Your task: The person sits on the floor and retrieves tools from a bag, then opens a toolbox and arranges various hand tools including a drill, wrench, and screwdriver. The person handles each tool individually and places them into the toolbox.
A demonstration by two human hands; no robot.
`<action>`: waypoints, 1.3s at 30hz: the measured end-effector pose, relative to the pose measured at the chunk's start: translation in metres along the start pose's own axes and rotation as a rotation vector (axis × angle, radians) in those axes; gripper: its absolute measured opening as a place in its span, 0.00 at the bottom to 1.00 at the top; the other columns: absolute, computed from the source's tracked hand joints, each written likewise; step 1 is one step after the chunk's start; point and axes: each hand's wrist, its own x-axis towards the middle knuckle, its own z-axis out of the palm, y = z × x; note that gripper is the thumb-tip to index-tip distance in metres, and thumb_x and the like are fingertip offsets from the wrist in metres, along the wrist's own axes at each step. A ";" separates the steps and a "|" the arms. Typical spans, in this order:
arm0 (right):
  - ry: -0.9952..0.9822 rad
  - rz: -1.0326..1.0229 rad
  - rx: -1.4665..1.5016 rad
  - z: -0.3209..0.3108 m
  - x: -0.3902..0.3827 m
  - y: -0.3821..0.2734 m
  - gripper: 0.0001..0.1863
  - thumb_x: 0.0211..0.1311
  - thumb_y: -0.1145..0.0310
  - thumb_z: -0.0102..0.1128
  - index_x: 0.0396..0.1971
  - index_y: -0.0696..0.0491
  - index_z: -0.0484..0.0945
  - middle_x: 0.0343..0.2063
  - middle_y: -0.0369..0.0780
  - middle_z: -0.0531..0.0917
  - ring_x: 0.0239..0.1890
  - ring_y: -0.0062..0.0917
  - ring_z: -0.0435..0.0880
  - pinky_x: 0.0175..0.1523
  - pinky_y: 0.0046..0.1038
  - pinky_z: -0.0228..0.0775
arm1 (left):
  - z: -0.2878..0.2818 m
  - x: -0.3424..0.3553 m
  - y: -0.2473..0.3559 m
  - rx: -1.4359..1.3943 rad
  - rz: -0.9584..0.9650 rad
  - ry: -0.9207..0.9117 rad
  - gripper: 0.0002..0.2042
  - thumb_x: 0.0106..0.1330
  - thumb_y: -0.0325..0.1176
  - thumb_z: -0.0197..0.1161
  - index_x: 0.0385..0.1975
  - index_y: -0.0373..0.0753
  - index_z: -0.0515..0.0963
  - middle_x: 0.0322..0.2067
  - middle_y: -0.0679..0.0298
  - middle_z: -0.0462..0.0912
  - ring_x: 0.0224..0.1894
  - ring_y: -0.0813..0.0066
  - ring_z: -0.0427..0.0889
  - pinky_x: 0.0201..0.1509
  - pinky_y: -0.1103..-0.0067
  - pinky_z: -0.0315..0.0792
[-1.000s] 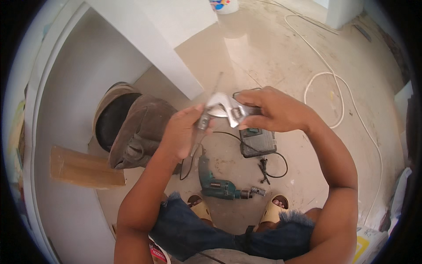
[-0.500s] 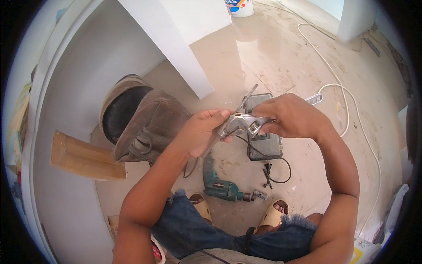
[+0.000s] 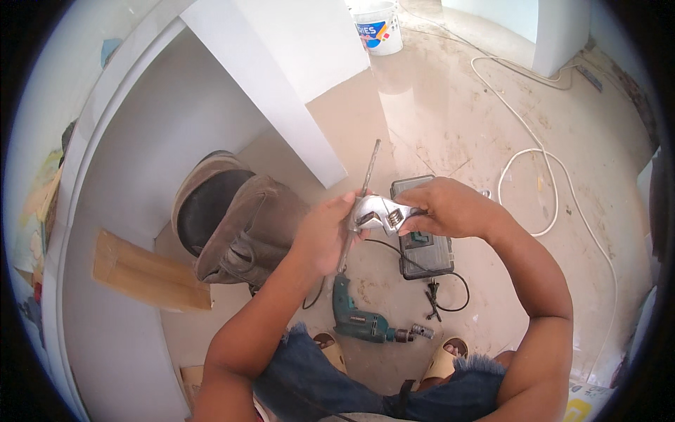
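Observation:
My left hand is closed around a long metal drill bit, tilted with its tip away from me. My right hand grips a chrome adjustable wrench, whose head lies against the bit beside my left fingertips; whether the jaws clamp it is unclear. Below, on the floor, lie a green corded drill, a small metal cylindrical piece by its chuck, and a dark plastic case partly behind my right hand.
A brown bag with a black pad and bent cardboard sit at the left by a white alcove. A black cord crosses the case. A white bucket stands ahead; a white cable runs along the right.
The view has shifted, so hands and floor items appear lower. The wrench has turned, its head now more level against the bit, which stands more upright in the picture.

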 end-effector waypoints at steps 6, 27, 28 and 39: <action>-0.074 -0.059 0.005 -0.001 0.005 0.009 0.20 0.60 0.60 0.70 0.49 0.53 0.82 0.32 0.50 0.84 0.39 0.46 0.84 0.44 0.45 0.72 | -0.009 0.000 -0.012 -0.074 -0.045 0.033 0.17 0.80 0.41 0.52 0.57 0.34 0.75 0.50 0.61 0.80 0.51 0.73 0.78 0.51 0.74 0.78; 0.011 -0.097 0.160 0.010 0.006 0.012 0.22 0.58 0.62 0.71 0.51 0.53 0.83 0.33 0.48 0.84 0.38 0.45 0.82 0.45 0.41 0.72 | -0.009 -0.004 -0.004 -0.149 0.037 -0.053 0.17 0.77 0.43 0.58 0.57 0.39 0.75 0.49 0.64 0.80 0.49 0.74 0.80 0.52 0.74 0.77; 0.020 -0.106 0.168 0.011 0.006 0.013 0.22 0.58 0.62 0.72 0.52 0.53 0.83 0.33 0.48 0.84 0.37 0.45 0.82 0.44 0.40 0.72 | -0.009 -0.004 -0.005 -0.156 0.036 -0.065 0.17 0.77 0.43 0.58 0.58 0.39 0.75 0.49 0.64 0.80 0.49 0.74 0.80 0.52 0.74 0.76; -0.027 -0.122 0.199 0.011 0.007 0.012 0.22 0.60 0.57 0.70 0.52 0.52 0.82 0.33 0.48 0.84 0.38 0.45 0.82 0.45 0.41 0.72 | -0.006 -0.003 -0.007 -0.191 0.042 -0.045 0.18 0.77 0.41 0.57 0.56 0.33 0.74 0.49 0.57 0.81 0.52 0.67 0.81 0.62 0.65 0.76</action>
